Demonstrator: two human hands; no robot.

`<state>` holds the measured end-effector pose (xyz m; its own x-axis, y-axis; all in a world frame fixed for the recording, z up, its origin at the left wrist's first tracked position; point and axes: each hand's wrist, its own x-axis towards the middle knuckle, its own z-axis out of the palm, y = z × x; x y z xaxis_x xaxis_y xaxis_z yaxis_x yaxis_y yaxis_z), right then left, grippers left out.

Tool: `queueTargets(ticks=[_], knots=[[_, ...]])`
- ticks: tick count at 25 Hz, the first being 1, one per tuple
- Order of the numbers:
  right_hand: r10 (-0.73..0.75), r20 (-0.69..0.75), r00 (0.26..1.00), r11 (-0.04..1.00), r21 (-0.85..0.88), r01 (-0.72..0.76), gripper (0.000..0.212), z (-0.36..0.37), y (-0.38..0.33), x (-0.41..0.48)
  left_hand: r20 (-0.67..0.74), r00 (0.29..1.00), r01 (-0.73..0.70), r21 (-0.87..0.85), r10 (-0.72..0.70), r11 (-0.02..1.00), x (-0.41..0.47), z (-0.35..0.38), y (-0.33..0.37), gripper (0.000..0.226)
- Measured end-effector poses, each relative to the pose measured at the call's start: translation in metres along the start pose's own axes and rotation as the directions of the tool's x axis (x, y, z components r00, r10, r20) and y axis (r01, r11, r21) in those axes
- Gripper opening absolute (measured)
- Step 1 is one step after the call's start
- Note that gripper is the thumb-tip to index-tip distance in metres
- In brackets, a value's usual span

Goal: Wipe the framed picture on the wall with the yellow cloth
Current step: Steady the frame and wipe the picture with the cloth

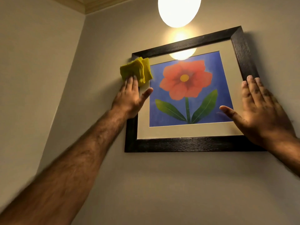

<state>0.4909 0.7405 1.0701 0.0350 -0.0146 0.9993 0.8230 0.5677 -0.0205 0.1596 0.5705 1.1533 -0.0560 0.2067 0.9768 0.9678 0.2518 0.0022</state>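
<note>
A framed picture [191, 144] with a dark wooden frame hangs on the beige wall; it shows a red flower on blue inside a cream mat. My left hand [132, 96] presses a folded yellow cloth [138, 70] flat against the frame's upper left corner, its fingers on the cloth and the thumb spread out over the mat. Over the frame's right side lies my right hand [261, 109], flat with fingers apart and nothing in it, covering the lower right part of the frame.
A glowing round lamp [178, 10] hangs just above the picture, and its glare reflects in the glass. The wall corner [81, 51] runs down to the left of the frame. Wooden ceiling trim [97, 5] shows at the top.
</note>
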Motion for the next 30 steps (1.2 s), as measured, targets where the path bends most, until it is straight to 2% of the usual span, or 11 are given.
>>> queueTargets(ticks=[3, 7, 10, 12, 15, 18, 23, 26, 30], knots=[[-0.008, 0.004, 1.000, 1.000, -0.005, 0.008, 0.110, -0.001, 0.000, 0.000, -0.005, 0.999, -0.034, 0.025, 0.034, 0.999, -0.010, 0.005, -0.008, 0.108], [-0.009, 0.008, 1.000, 1.000, -0.003, 0.009, 0.110, -0.002, -0.002, -0.001, 0.022, 0.994, -0.104, 0.063, 0.102, 0.993, -0.099, 0.021, -0.017, 0.106], [-0.005, 0.011, 1.000, 1.000, 0.008, 0.005, 0.111, -0.002, -0.003, -0.001, 0.082, 0.993, -0.098, 0.103, 0.090, 0.990, -0.177, 0.030, -0.014, 0.109], [-0.004, 0.019, 1.000, 1.000, 0.018, 0.004, 0.111, -0.004, -0.003, 0.000, 0.135, 0.988, -0.092, 0.115, 0.077, 0.989, -0.197, 0.031, -0.013, 0.110], [-0.001, 0.017, 1.000, 1.000, 0.004, 0.001, 0.110, -0.004, -0.003, -0.001, 0.108, 0.990, -0.099, 0.097, 0.089, 0.990, -0.156, 0.018, -0.010, 0.113], [-0.002, 0.007, 1.000, 1.000, 0.003, 0.002, 0.109, -0.005, -0.003, 0.000, 0.045, 0.998, -0.049, 0.050, 0.047, 0.998, -0.068, 0.002, -0.006, 0.113], [-0.003, 0.016, 1.000, 1.000, -0.016, 0.003, 0.107, -0.005, -0.003, -0.002, 0.062, 0.998, 0.003, 0.059, -0.006, 0.998, 0.034, -0.010, -0.003, 0.115], [-0.010, 0.029, 1.000, 1.000, -0.012, 0.010, 0.106, -0.009, -0.004, -0.002, 0.031, 1.000, -0.001, 0.035, 0.000, 0.999, 0.013, -0.004, -0.006, 0.111], [-0.009, 0.026, 1.000, 1.000, -0.014, 0.009, 0.105, -0.009, -0.005, -0.003, 0.035, 0.996, -0.081, -0.001, 0.080, 0.997, -0.092, 0.015, -0.013, 0.110]])
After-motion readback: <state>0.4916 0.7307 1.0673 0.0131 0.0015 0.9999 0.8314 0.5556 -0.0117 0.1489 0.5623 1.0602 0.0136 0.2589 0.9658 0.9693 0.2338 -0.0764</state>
